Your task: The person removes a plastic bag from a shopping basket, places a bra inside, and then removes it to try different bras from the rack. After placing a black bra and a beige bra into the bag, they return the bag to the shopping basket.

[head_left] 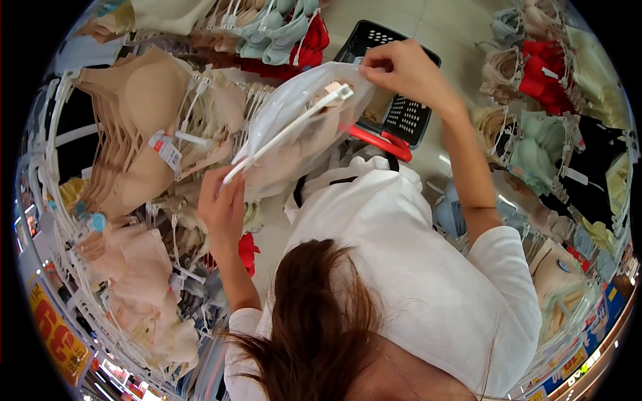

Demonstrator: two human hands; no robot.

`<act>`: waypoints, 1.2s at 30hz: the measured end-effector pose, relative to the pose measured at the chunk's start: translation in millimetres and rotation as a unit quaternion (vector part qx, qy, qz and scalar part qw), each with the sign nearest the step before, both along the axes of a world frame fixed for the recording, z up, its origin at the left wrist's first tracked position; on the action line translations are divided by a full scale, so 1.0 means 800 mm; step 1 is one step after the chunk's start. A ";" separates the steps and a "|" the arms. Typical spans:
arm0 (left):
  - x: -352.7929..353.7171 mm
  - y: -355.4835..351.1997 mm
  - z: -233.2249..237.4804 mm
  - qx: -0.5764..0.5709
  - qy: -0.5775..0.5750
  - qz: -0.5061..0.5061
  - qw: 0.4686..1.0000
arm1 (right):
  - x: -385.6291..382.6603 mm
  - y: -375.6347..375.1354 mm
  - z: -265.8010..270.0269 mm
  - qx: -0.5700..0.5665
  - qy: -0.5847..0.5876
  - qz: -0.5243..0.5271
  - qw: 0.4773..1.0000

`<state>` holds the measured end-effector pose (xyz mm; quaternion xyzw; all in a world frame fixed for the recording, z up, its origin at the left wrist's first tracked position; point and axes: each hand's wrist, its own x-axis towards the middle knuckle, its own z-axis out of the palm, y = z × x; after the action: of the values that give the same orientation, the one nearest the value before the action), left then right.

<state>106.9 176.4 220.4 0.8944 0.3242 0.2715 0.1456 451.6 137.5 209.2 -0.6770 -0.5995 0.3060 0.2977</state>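
Left hand (pixel 222 207): closed round the lower end of hanger (pixel 287 134). Right hand (pixel 401 67): pinched the top of bag (pixel 301 93), above basket (pixel 408 117). Bag hung between the 2 hands. Risk: the light pinch could have slipped and dropped the bag; hanger might have snagged rack (pixel 73 137).

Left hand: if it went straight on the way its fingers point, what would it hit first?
The left hand grips the lower end of the white hanger. Going straight on, it would likely press into the clear plastic bag just above it, though depth is unclear.
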 end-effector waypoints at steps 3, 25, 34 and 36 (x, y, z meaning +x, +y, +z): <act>0.011 0.007 0.013 -0.009 0.038 -0.029 0.999 | 0.001 0.000 0.027 0.060 0.019 -0.003 0.998; 0.044 0.060 0.078 -0.180 -0.092 -0.032 0.979 | -0.087 0.047 0.052 0.203 -0.134 0.256 0.936; 0.037 0.082 0.155 -0.141 -0.220 0.086 0.961 | -0.065 0.056 0.104 0.207 -0.138 0.279 0.928; 0.042 0.079 0.163 -0.137 -0.233 0.095 0.958 | -0.062 0.054 0.123 0.167 -0.054 0.221 0.959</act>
<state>140.3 239.8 350.5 0.7430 0.3992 0.4378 0.3113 402.2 181.0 307.8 -0.4838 -0.7919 0.2227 0.2988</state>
